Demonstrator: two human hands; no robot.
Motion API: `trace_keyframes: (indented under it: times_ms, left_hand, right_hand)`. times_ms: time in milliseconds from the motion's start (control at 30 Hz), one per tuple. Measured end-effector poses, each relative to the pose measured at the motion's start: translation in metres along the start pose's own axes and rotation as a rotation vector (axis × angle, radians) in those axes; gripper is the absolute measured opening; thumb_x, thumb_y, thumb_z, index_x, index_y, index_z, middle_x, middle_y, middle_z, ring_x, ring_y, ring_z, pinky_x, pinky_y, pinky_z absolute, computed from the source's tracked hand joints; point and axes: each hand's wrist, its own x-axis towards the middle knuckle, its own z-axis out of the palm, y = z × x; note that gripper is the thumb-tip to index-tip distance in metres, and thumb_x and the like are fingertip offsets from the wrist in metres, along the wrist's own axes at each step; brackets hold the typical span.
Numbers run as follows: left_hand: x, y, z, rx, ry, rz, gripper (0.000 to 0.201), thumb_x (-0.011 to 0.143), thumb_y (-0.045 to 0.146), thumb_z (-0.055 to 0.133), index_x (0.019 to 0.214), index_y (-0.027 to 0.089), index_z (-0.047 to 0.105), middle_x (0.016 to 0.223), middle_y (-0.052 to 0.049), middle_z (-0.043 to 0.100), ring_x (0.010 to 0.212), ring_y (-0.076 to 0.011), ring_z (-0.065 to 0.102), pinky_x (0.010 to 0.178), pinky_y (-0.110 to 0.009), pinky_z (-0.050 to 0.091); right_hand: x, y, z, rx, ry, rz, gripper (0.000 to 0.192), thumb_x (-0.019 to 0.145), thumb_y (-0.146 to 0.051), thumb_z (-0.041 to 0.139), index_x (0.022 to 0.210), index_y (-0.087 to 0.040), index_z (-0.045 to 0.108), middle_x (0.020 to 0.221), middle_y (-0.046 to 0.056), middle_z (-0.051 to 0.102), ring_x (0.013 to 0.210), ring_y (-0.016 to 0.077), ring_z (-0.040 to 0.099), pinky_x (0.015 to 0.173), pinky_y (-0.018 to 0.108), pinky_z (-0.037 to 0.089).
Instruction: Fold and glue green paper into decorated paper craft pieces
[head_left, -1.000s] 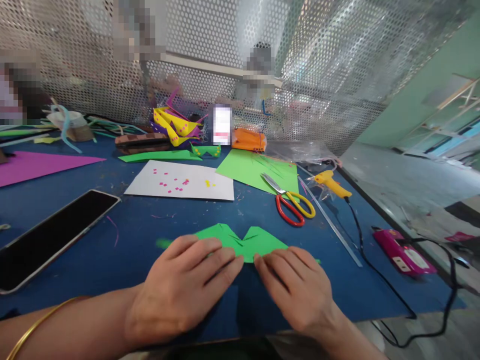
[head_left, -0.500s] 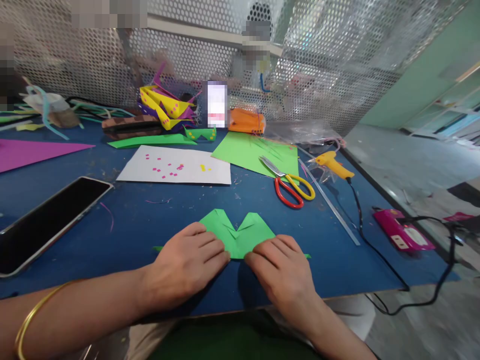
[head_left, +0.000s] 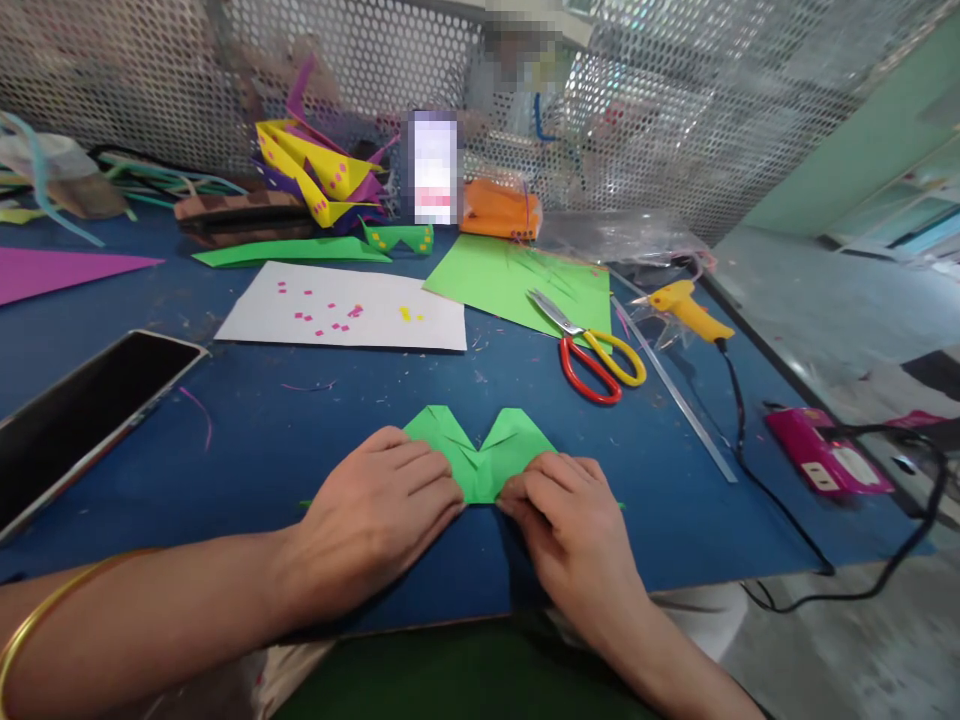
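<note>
We are pressing L hand (head_left: 375, 515) & R hand (head_left: 574, 530) flat on green fold (head_left: 480, 455); fingers now closer together at centre, nothing gripped, tightening crease.

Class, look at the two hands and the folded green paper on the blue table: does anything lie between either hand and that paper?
Nothing visible does. The left hand and the right hand both rest directly on the folded green paper. The scissors lie apart from it, farther back and to the right.
</note>
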Motion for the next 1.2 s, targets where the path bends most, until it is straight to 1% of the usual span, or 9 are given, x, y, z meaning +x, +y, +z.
trace_keyframes:
  times_ms: [133, 333, 467, 700, 867, 1000, 1067, 1133, 1200]
  left_hand:
    - [0.005, -0.001, -0.003, -0.151, -0.063, -0.069, 0.028, 0.102, 0.019, 0.045, 0.081, 0.017, 0.064, 0.08, -0.001, 0.063, 0.076, -0.0169, 0.058, 0.072, -0.035, 0.033]
    - [0.01, -0.004, -0.003, -0.229, -0.154, -0.19, 0.024, 0.098, 0.02, 0.052, 0.076, 0.017, 0.061, 0.076, 0.0, 0.06, 0.074, -0.0186, 0.056, 0.071, -0.035, 0.03]
    - [0.012, -0.003, -0.004, -0.166, -0.156, -0.177, 0.026, 0.098, 0.02, 0.051, 0.073, 0.017, 0.06, 0.073, 0.0, 0.058, 0.071, -0.0192, 0.053, 0.072, -0.037, 0.03]
    - [0.014, 0.001, -0.007, 0.038, -0.126, -0.093, 0.029, 0.098, 0.021, 0.047, 0.071, 0.018, 0.056, 0.071, -0.001, 0.054, 0.069, -0.0215, 0.047, 0.072, -0.039, 0.03]
    - [0.016, -0.004, -0.006, 0.031, -0.17, -0.136, 0.027, 0.096, 0.026, 0.054, 0.07, 0.019, 0.054, 0.07, -0.001, 0.055, 0.07, -0.0215, 0.049, 0.072, -0.039, 0.031]
    - [0.015, -0.008, -0.006, 0.027, -0.169, -0.152, 0.027, 0.094, 0.031, 0.06, 0.072, 0.019, 0.054, 0.072, -0.001, 0.057, 0.07, -0.021, 0.05, 0.071, -0.038, 0.033]
    - [0.012, -0.008, -0.006, 0.032, -0.123, -0.093, 0.021, 0.097, 0.029, 0.056, 0.079, 0.018, 0.058, 0.076, -0.001, 0.06, 0.074, -0.0212, 0.052, 0.072, -0.038, 0.034]
    - [0.009, -0.007, -0.005, 0.044, -0.062, 0.059, 0.019, 0.102, 0.021, 0.047, 0.092, 0.018, 0.063, 0.084, -0.002, 0.064, 0.079, -0.0207, 0.055, 0.073, -0.037, 0.035]
    - [0.006, -0.006, -0.003, 0.076, -0.024, 0.239, 0.026, 0.103, 0.014, 0.04, 0.105, 0.017, 0.065, 0.09, -0.003, 0.067, 0.083, -0.02, 0.056, 0.073, -0.036, 0.037]
  right_hand:
    - [0.007, -0.002, -0.003, 0.013, -0.078, 0.1, 0.018, 0.089, -0.008, 0.057, 0.074, -0.019, 0.058, 0.077, -0.001, 0.059, 0.076, 0.0162, 0.053, 0.072, 0.033, 0.03]
    - [0.015, -0.003, -0.008, -0.047, -0.177, 0.158, 0.015, 0.085, -0.01, 0.062, 0.073, -0.019, 0.058, 0.076, -0.001, 0.059, 0.075, 0.0172, 0.054, 0.07, 0.033, 0.03]
    - [0.019, -0.003, -0.01, -0.085, -0.216, 0.185, 0.014, 0.084, -0.011, 0.064, 0.074, -0.019, 0.058, 0.078, 0.0, 0.061, 0.076, 0.0183, 0.055, 0.07, 0.033, 0.031]
    - [0.031, -0.008, -0.017, -0.146, -0.351, 0.281, 0.013, 0.082, -0.011, 0.066, 0.074, -0.019, 0.06, 0.081, 0.001, 0.064, 0.078, 0.0194, 0.056, 0.07, 0.033, 0.034]
    - [0.037, -0.009, -0.021, -0.181, -0.416, 0.331, 0.012, 0.082, -0.014, 0.068, 0.074, -0.019, 0.061, 0.082, 0.001, 0.065, 0.073, 0.0173, 0.055, 0.064, 0.03, 0.031]
    - [0.037, -0.006, -0.021, -0.192, -0.397, 0.317, 0.013, 0.082, -0.015, 0.069, 0.075, -0.019, 0.06, 0.082, 0.0, 0.064, 0.073, 0.0165, 0.054, 0.063, 0.03, 0.029]
    - [0.036, -0.005, -0.021, -0.184, -0.384, 0.31, 0.014, 0.082, -0.016, 0.071, 0.075, -0.019, 0.059, 0.082, 0.0, 0.063, 0.073, 0.0161, 0.053, 0.063, 0.029, 0.029]
    - [0.036, -0.005, -0.021, -0.174, -0.376, 0.299, 0.015, 0.083, -0.016, 0.071, 0.075, -0.018, 0.058, 0.083, 0.0, 0.062, 0.074, 0.0157, 0.053, 0.064, 0.029, 0.029]
    - [0.036, -0.006, -0.021, -0.17, -0.371, 0.291, 0.015, 0.084, -0.015, 0.07, 0.075, -0.018, 0.058, 0.082, 0.0, 0.062, 0.074, 0.0156, 0.053, 0.065, 0.029, 0.029]
